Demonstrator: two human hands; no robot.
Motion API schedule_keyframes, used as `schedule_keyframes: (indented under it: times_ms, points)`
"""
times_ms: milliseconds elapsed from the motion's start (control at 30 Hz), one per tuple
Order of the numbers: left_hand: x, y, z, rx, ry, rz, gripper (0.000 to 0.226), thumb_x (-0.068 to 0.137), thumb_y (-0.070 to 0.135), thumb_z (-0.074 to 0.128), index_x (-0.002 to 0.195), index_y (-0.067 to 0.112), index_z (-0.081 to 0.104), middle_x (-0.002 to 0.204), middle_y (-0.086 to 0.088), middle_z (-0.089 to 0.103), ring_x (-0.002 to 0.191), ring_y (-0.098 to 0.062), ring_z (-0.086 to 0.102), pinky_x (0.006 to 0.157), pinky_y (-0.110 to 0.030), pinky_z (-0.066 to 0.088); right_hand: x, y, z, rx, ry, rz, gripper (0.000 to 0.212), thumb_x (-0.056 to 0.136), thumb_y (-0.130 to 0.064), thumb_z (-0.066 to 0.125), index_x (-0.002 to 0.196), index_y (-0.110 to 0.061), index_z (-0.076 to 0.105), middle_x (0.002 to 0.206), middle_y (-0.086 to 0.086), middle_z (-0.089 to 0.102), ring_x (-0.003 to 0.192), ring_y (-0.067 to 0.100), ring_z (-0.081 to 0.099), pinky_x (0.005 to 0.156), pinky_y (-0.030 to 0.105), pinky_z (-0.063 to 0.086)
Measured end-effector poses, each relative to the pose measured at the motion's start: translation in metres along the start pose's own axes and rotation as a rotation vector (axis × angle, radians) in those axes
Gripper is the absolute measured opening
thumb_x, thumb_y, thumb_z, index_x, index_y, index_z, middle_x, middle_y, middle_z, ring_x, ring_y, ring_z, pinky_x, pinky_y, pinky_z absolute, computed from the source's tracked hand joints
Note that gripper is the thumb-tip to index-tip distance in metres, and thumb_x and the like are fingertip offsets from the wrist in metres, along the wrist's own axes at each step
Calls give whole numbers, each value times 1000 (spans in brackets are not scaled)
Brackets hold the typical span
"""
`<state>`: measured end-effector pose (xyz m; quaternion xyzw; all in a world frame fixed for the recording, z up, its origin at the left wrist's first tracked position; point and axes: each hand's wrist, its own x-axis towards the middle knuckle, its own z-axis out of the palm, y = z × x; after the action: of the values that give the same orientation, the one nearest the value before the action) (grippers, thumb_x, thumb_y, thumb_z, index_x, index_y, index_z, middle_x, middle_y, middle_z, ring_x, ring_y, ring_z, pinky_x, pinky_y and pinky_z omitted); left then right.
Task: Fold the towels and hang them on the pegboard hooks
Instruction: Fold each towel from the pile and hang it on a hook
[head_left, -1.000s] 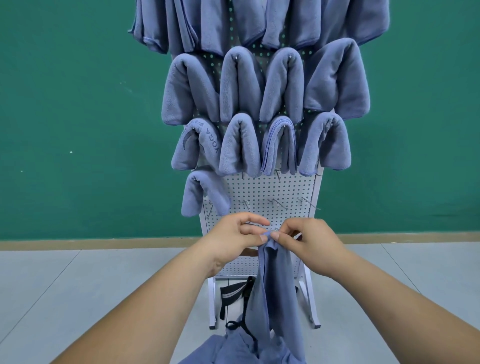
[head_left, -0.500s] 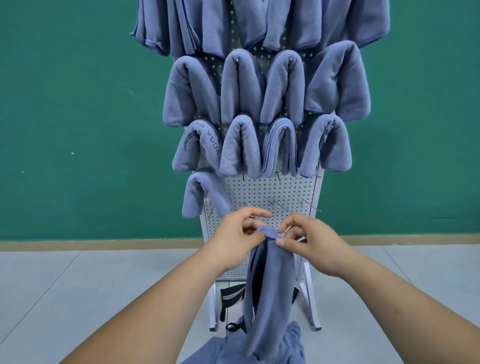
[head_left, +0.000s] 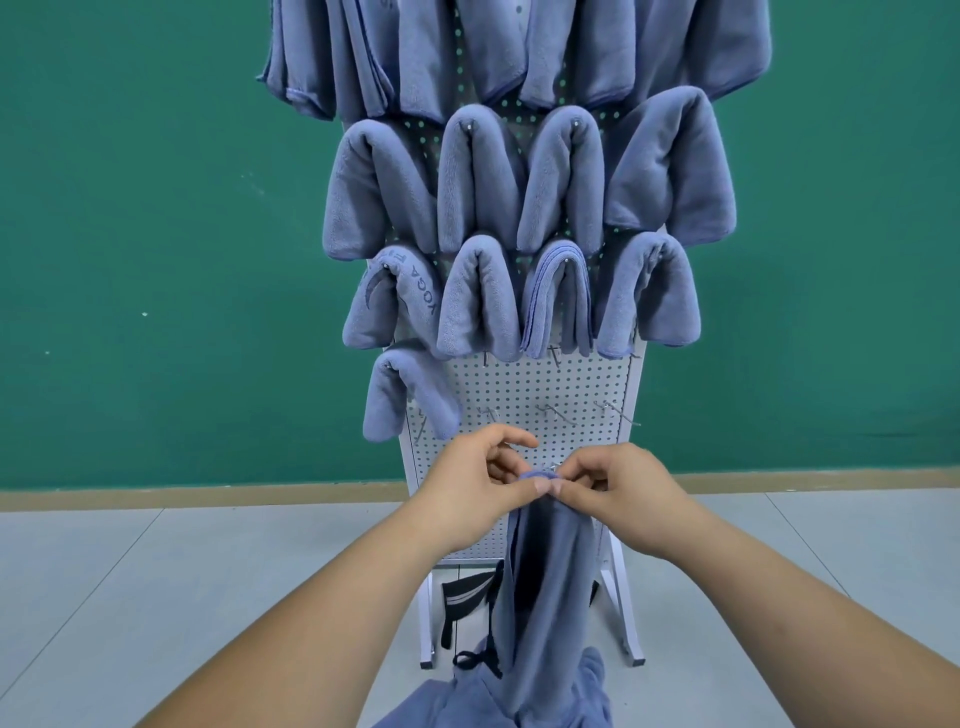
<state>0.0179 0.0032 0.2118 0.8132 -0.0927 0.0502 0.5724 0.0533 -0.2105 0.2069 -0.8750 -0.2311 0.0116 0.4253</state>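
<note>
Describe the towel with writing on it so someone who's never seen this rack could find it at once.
Start at the white pegboard against the green wall, hung with rows of folded blue towels. Go to the lowest row of four and take its leftmost towel, just above the single towel hanging alone. Unlike its plain neighbours, it carries dark lettering and a crescent mark.

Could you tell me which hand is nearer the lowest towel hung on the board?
Left. The left hand is just below and right of the lowest towel; the right hand is farther right. Both pinch a loose towel.
</note>
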Motion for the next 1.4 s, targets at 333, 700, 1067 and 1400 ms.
schedule_keyframes:
  times_ms: [333,700,1067,1400]
  points:
    - [1,2,-7,288,36,102,24,88,11,82,99,30,75,89,7,76,80,-5,70,81,-17,55,1,0,-1,-63,-27,20,16,85,-46,83,84,-33,74,72,-8,73,63,7,59,70,32,55]
    - [3,-10,-72,581,291,158,19,88,8,80,94,26,75,84,19,73,83,7,66,78,-3,45,-8,56,-60,-477,-105,98,13,88,-44,80,87,-35,70,77,-13,71,76,9,64,74,32,55]
    - [6,-42,-97,841,327,162,16,93,15,75,106,23,80,93,5,71,86,-20,67,82,-37,55,-14,77,-83,-901,90,45,25,92,-60,67,95,-36,75,105,-19,52,99,14,40,84,36,47]
    - [5,-51,-93,776,220,-12,10,91,17,78,90,26,78,77,15,72,76,-5,67,75,-30,56,-19,87,-86,-482,240,199,5,88,-33,83,84,-33,81,76,-18,74,76,4,67,70,28,54]
